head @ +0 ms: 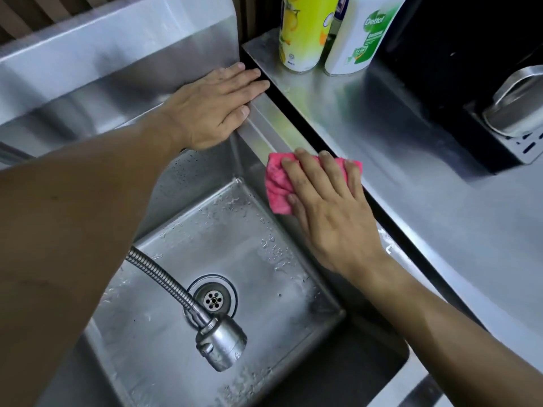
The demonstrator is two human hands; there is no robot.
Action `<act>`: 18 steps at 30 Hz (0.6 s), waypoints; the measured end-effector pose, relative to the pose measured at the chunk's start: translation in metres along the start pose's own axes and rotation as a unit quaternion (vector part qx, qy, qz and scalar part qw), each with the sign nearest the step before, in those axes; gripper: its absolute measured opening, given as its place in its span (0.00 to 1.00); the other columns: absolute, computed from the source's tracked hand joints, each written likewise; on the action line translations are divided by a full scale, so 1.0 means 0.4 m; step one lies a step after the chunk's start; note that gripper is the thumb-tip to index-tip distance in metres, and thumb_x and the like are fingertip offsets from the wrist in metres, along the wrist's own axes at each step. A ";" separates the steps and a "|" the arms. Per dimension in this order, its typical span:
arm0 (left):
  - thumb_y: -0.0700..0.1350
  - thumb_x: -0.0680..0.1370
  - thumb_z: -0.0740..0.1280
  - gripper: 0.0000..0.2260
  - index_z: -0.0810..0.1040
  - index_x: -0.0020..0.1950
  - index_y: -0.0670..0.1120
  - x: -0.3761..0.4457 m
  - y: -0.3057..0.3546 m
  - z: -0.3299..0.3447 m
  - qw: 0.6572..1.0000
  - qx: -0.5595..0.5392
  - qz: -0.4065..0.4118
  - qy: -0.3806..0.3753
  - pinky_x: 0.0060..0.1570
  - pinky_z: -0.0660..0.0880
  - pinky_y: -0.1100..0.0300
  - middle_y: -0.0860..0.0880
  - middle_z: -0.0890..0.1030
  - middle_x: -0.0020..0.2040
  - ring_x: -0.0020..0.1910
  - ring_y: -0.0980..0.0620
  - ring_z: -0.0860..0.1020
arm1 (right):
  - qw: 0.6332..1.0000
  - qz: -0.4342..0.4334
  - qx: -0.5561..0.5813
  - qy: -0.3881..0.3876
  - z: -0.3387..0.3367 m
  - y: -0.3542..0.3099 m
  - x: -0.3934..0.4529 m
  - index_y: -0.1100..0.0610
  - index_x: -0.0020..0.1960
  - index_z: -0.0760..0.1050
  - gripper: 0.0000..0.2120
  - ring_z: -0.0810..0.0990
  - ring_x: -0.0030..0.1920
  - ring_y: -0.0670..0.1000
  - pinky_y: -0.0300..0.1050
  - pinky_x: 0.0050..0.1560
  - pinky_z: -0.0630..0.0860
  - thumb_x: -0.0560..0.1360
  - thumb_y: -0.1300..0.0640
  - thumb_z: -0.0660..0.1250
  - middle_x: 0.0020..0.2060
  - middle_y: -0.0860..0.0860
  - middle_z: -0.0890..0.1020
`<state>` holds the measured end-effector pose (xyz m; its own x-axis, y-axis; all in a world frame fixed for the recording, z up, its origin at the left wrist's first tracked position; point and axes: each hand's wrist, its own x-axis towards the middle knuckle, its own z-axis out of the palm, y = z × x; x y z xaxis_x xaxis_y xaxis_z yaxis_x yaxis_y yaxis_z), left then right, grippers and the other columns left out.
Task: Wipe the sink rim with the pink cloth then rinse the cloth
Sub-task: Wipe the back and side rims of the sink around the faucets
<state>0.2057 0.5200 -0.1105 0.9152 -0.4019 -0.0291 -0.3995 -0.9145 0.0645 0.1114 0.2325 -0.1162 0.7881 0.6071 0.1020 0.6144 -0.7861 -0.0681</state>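
Observation:
A steel sink fills the view; its right rim runs from the back corner toward me. My right hand lies flat on the pink cloth, pressing it onto that rim about halfway along. Part of the cloth hangs over the inner edge; the rest is hidden under my fingers. My left hand rests flat, fingers together, on the back right corner of the rim, holding nothing. A flexible metal hose with a spray head hangs over the wet basin near the drain.
A steel counter sits right of the sink across a dark gap. On its back edge stand a yellow bottle and a white Dettol bottle. A black appliance with a steel container stands at the far right. A steel backsplash rises behind.

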 end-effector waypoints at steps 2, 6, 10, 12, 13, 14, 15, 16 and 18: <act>0.55 0.86 0.44 0.26 0.52 0.84 0.51 -0.004 0.010 0.004 1.000 0.005 -0.006 0.004 0.81 0.51 0.44 0.46 0.55 0.84 0.83 0.45 0.51 | 1.000 -0.023 0.004 -0.009 -0.004 0.012 0.053 0.55 0.81 0.64 0.25 0.68 0.74 0.63 0.60 0.76 0.61 0.87 0.48 0.50 0.78 0.54 0.69; 0.56 0.86 0.43 0.26 0.51 0.84 0.50 -0.014 0.024 0.011 1.000 -0.003 -0.023 0.011 0.80 0.50 0.43 0.46 0.54 0.84 0.83 0.45 0.51 | 0.998 -0.059 0.014 -0.011 0.011 0.013 0.180 0.53 0.80 0.65 0.24 0.71 0.71 0.62 0.57 0.72 0.64 0.87 0.48 0.51 0.76 0.53 0.71; 0.58 0.86 0.41 0.27 0.49 0.84 0.52 -0.013 0.028 0.010 1.000 -0.007 -0.028 0.001 0.81 0.49 0.43 0.47 0.52 0.84 0.83 0.45 0.49 | 0.999 -0.034 0.038 -0.005 -0.017 0.053 -0.060 0.56 0.81 0.65 0.24 0.69 0.73 0.62 0.59 0.76 0.61 0.87 0.49 0.52 0.78 0.55 0.69; 0.57 0.85 0.41 0.27 0.51 0.84 0.50 -0.014 0.033 0.008 0.999 -0.007 -0.037 0.007 0.80 0.50 0.42 0.45 0.54 0.84 0.83 0.44 0.51 | 0.998 -0.023 0.046 -0.020 -0.047 0.073 -0.180 0.56 0.81 0.65 0.24 0.69 0.74 0.62 0.61 0.76 0.61 0.87 0.50 0.54 0.79 0.55 0.68; 0.57 0.85 0.41 0.28 0.52 0.84 0.49 -0.014 0.045 0.004 0.999 -0.007 -0.044 0.010 0.80 0.51 0.41 0.44 0.55 0.84 0.83 0.42 0.52 | 0.998 -0.020 0.046 -0.026 -0.051 0.081 -0.199 0.55 0.81 0.64 0.24 0.69 0.74 0.63 0.61 0.77 0.61 0.87 0.50 0.54 0.79 0.54 0.68; 0.56 0.85 0.42 0.27 0.54 0.83 0.48 -0.013 0.069 0.002 0.999 -0.011 -0.049 0.013 0.79 0.51 0.40 0.43 0.56 0.83 0.82 0.41 0.53 | 0.998 -0.019 0.044 -0.029 -0.049 0.086 -0.191 0.54 0.81 0.64 0.24 0.69 0.74 0.62 0.60 0.77 0.61 0.87 0.50 0.54 0.79 0.54 0.68; 0.55 0.85 0.43 0.27 0.55 0.83 0.47 -0.013 0.103 0.003 0.998 -0.026 -0.046 0.016 0.79 0.51 0.40 0.43 0.56 0.83 0.82 0.41 0.53 | 0.998 -0.020 0.045 -0.032 -0.046 0.085 -0.163 0.53 0.81 0.64 0.24 0.68 0.75 0.62 0.60 0.77 0.61 0.87 0.49 0.54 0.78 0.53 0.68; 0.53 0.86 0.45 0.26 0.57 0.83 0.46 -0.015 0.142 0.007 0.998 -0.047 -0.038 0.020 0.79 0.50 0.41 0.44 0.57 0.83 0.82 0.41 0.54 | 0.998 -0.026 0.046 -0.028 -0.039 0.079 -0.123 0.53 0.81 0.64 0.23 0.68 0.74 0.62 0.60 0.76 0.61 0.87 0.49 0.53 0.78 0.53 0.69; 0.50 0.86 0.48 0.24 0.62 0.81 0.45 -0.032 0.220 0.029 0.995 -0.083 -0.022 0.048 0.80 0.49 0.44 0.44 0.61 0.82 0.82 0.43 0.56 | 0.998 -0.038 0.050 -0.021 -0.023 0.065 -0.040 0.53 0.81 0.65 0.23 0.69 0.74 0.62 0.60 0.75 0.62 0.87 0.49 0.53 0.77 0.52 0.70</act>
<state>0.1583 0.4443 -0.1160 0.9355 -0.3483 0.0602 -0.3525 -0.9071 0.2300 0.1146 0.2011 -0.1104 0.7382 0.6710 0.0695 0.6722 -0.7229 -0.1599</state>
